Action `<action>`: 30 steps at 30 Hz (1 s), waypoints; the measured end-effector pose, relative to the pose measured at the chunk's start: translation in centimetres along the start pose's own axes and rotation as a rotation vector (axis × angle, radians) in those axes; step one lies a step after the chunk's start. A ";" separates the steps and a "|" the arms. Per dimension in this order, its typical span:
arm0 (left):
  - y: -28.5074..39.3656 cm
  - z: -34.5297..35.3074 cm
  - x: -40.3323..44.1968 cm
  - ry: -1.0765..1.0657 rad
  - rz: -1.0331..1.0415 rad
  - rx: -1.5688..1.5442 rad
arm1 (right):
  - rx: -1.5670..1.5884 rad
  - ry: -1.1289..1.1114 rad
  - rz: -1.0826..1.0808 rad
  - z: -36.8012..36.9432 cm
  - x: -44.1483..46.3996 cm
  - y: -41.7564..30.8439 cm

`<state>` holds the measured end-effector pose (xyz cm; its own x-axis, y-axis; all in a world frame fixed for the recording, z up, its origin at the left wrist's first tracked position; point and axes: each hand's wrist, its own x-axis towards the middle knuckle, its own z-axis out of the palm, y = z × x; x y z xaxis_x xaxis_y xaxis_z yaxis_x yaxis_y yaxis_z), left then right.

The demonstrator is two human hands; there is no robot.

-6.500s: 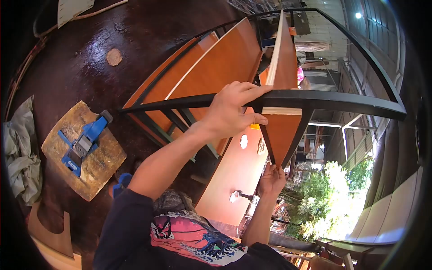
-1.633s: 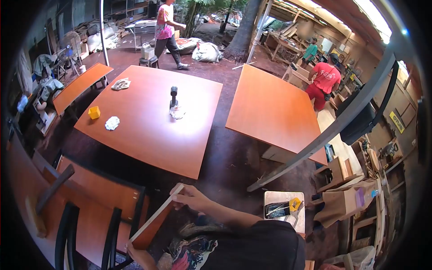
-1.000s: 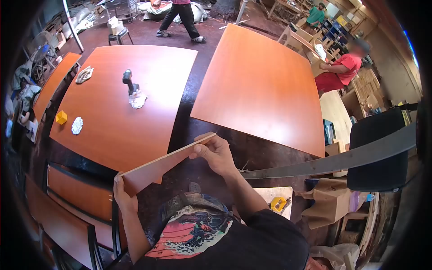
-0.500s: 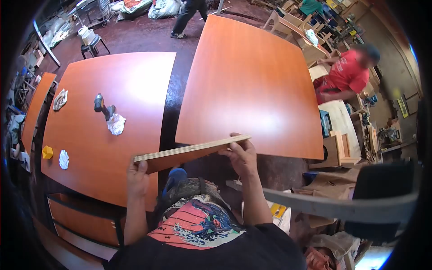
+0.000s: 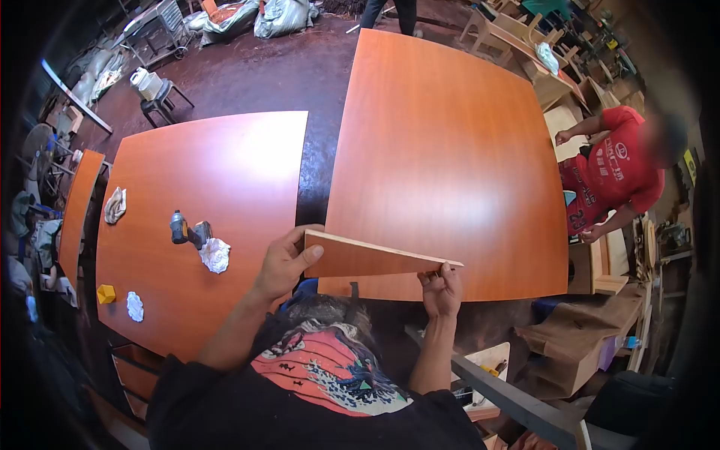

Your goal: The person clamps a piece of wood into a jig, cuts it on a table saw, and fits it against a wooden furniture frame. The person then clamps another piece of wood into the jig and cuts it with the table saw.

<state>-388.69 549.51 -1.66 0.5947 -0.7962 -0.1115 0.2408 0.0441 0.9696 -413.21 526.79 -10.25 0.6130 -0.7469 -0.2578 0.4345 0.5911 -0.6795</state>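
Here I am with a tapered veneered board (image 5: 360,256) up in front of my chest, its pale edge uppermost, hanging in the air across my view of the near edge of the big orange-brown panel (image 5: 450,165). My left hand (image 5: 289,264) is clamped on the broad end, thumb flat on the near face, the other fingers mostly hidden behind. Over at the narrow tip, my right hand (image 5: 441,291) has thumb and fingers drawn together on the end, a lighter pinch by the look of it. I'd call this piece stiff and fairly light, easy for two hands; the smooth face could slide under a dry thumb, so the wide end is the place for the firm grip, and that thin point, likeliest to chip, wants only steadying. Off to my left, a cordless drill (image 5: 187,229) lies beside crumpled white material (image 5: 216,256) on the other large panel (image 5: 202,165), and a person in red (image 5: 619,165) stands beyond the right-hand one.
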 end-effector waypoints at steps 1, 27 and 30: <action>-0.1 0.5 0.0 -0.005 -0.028 -0.018 | 0.019 -0.009 -0.011 -1.1 -0.2 0.3; -7.7 5.5 30.5 -0.503 -0.421 0.222 | 0.413 0.755 -0.216 -0.2 3.2 10.1; -8.9 6.4 30.9 -0.553 -0.430 0.196 | 0.467 0.845 -0.255 0.1 2.6 11.2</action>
<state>-377.39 520.68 -12.38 -0.0091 -0.9096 -0.4154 0.1936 -0.4092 0.8917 -406.65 531.49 -18.51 -0.1265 -0.7324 -0.6690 0.8151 0.3076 -0.4909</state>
